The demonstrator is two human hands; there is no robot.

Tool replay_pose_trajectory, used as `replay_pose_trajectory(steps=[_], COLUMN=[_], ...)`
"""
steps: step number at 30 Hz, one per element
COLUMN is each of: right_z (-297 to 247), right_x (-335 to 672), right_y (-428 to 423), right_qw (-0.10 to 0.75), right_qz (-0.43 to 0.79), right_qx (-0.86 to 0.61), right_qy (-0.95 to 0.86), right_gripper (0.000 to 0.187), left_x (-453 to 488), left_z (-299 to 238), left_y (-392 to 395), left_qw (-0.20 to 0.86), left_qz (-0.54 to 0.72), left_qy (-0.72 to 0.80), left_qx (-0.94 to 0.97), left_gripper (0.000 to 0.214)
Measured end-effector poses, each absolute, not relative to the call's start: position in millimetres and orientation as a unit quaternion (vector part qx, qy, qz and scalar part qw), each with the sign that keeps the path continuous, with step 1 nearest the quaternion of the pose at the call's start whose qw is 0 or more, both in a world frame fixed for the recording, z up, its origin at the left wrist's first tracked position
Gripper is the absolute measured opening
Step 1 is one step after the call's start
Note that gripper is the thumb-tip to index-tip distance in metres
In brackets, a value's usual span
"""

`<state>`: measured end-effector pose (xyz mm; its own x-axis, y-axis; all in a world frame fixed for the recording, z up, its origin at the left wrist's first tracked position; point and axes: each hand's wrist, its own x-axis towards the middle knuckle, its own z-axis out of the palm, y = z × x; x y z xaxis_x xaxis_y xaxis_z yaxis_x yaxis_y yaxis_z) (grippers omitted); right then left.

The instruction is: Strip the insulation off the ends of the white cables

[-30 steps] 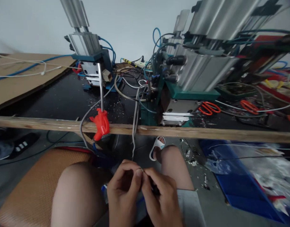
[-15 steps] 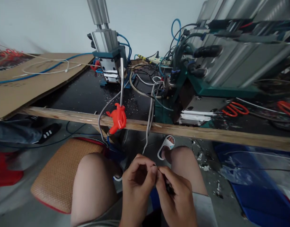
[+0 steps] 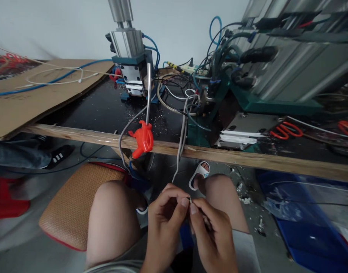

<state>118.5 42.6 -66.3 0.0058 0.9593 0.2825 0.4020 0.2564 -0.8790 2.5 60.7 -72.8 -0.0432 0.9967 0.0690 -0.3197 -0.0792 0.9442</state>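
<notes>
Over my lap, my left hand (image 3: 166,223) and my right hand (image 3: 212,231) meet fingertip to fingertip, each in a pinch. A tiny pale sliver (image 3: 190,198) shows between them; its kind is too small to tell, and the rest is covered by fingers. Below my left wrist, a bundle of grey cable (image 3: 117,266) lies across my lap. Beyond the hands, a red air gun (image 3: 144,139) with a long metal nozzle rests at the bench edge, apart from both hands.
A wooden-edged black bench (image 3: 91,113) runs across in front. On it stand a small pneumatic press (image 3: 131,72) and a larger press (image 3: 244,125). Cardboard (image 3: 28,102) covers its left end. A woven stool seat (image 3: 77,208) is at left, near another person's shoe (image 3: 59,155). Blue sheeting (image 3: 301,235) lies at right.
The fingertips have shifted slightly, and more of the pale sliver shows between them. Both hands stay pinched together. The view has moved a little.
</notes>
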Motion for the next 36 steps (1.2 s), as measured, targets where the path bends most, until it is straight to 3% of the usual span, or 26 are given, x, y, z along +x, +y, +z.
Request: replay_pose_trajectory(steps=[3, 9, 17, 23, 36], right_z=[-65, -57, -50, -61, -44], right_x=[119, 120, 137, 135, 138], right_y=[42, 42, 49, 46, 49], right_qw=[0.476, 0.456, 0.402, 0.419, 0.376], right_qz=[0.34, 0.361, 0.534, 0.59, 0.531], right_qx=[-0.514, -0.509, -0.43, -0.414, -0.459], right_qy=[-0.627, -0.635, -0.608, -0.552, -0.605], right_gripper=[0.036, 0.039, 0.035, 0.039, 0.037], left_x=[1, 0, -19, -18, -20], left_z=[-74, -64, -54, -60, -66], left_y=[62, 65, 69, 68, 69], left_qw=[0.571, 0.523, 0.551, 0.539, 0.537], left_qz=[0.593, 0.602, 0.532, 0.554, 0.535], left_qy=[0.378, 0.401, 0.36, 0.348, 0.356], left_qx=[0.423, 0.451, 0.532, 0.53, 0.547], left_gripper=[0.011, 0.016, 0.014, 0.013, 0.016])
